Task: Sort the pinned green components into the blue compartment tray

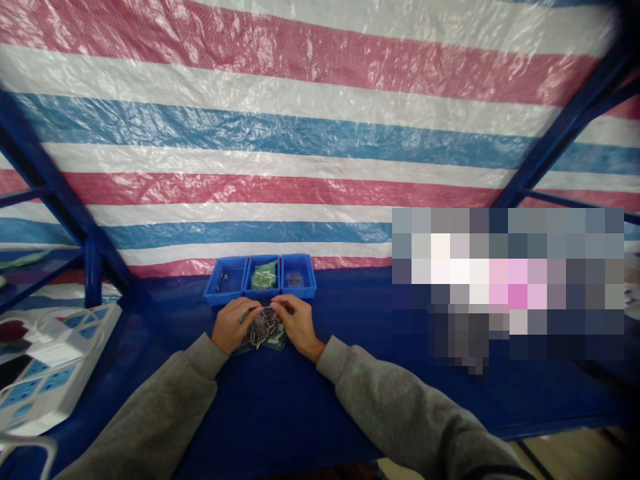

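Dark blue tabletop (320,407) stretches beneath a red, white and blue striped tarp (320,133). Left hand (234,325) and right hand (297,324) both pinch a clear plastic bag of slim metal screws (263,330), resting just near three blue plastic bins (260,279); a white power strip (50,367) lies far left.

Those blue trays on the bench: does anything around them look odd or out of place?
Yes: a pixelated block right of the blue trays hides part of the view, so whatever lies there cannot be made out.
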Motion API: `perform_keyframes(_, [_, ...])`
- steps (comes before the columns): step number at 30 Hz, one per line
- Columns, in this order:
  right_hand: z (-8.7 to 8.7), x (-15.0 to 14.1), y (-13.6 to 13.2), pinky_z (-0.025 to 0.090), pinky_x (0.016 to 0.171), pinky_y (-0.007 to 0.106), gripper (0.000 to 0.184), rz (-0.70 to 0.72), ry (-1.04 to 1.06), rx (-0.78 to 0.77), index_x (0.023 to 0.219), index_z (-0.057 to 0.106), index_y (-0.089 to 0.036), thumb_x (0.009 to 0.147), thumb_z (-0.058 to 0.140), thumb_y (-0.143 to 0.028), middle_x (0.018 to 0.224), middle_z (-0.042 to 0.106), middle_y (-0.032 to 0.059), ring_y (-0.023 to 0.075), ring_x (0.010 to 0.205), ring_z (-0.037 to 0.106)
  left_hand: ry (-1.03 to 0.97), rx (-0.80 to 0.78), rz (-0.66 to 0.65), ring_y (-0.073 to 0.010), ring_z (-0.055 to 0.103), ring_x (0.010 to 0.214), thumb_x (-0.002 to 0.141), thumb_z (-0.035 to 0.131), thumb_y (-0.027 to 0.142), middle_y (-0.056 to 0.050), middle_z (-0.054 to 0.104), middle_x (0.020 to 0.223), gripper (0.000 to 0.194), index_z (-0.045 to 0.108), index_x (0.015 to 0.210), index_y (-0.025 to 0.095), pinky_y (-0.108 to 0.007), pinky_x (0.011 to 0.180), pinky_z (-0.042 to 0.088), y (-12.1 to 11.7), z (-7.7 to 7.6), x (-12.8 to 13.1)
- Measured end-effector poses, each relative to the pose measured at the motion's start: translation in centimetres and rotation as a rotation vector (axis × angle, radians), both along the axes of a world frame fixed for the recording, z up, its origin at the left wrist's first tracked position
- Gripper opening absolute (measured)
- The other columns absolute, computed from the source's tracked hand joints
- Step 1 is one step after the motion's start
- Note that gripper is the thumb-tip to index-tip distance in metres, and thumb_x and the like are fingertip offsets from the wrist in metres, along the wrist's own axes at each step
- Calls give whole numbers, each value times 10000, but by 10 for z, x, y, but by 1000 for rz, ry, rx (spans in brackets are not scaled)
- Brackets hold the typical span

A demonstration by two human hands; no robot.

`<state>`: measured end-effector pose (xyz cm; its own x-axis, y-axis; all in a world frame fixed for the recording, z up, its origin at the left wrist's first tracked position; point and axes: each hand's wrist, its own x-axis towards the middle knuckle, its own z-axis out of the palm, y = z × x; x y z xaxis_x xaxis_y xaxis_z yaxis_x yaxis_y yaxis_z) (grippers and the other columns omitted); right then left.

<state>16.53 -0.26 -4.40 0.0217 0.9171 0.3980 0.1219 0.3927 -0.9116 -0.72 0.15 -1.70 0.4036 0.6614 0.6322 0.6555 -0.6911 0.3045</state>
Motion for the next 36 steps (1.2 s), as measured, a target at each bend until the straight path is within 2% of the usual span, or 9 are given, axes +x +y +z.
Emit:
perform_keyframes(3, [1,1,-1,487,684,255,185,8,-96,56,893,656,-184,820,562,-326,828,658,31,142,704,602,-26,0,39,-157,620,778,891,438,339,-43,668,792,253,629,824,187,-275,774,471,1,1,-1])
perform_keyframes(7, [4,3,-1,477,705,248,169,6,-152,94,903,655,-184,843,539,-291,842,660,31,143,737,603,-26,-27,53,-154,621,768,893,439,320,-40,667,788,247,630,813,185,-269,760,472,1,-1,-1])
perform_keyframes(15, [5,5,0,447,673,236,226,-35,-225,90,804,644,-167,877,484,-309,754,636,17,134,704,575,-95,-19,8,-152,619,758,862,500,336,-38,666,797,202,627,829,181,-269,756,486,0,0,1])
perform_keyframes(23, [4,3,-4,452,672,228,196,-1,-119,141,961,619,-171,855,535,-314,839,645,26,133,735,591,-77,-30,-29,-149,614,777,875,486,267,-34,661,793,187,639,810,182,-266,771,477,-3,2,1])
perform_keyframes(28, [4,3,-4,432,651,224,166,-2,-149,194,863,638,-174,867,526,-297,779,619,17,124,693,565,-98,-5,-37,-145,618,768,873,497,277,-38,663,789,192,641,812,166,-261,770,479,-2,2,1])
perform_keyframes(36, [5,4,-3,391,618,233,253,2,-251,244,714,633,-174,886,500,-305,680,582,7,119,634,523,-142,53,-120,-151,617,854,859,531,225,-48,677,883,148,654,917,168,-277,820,488,-1,-1,-2])
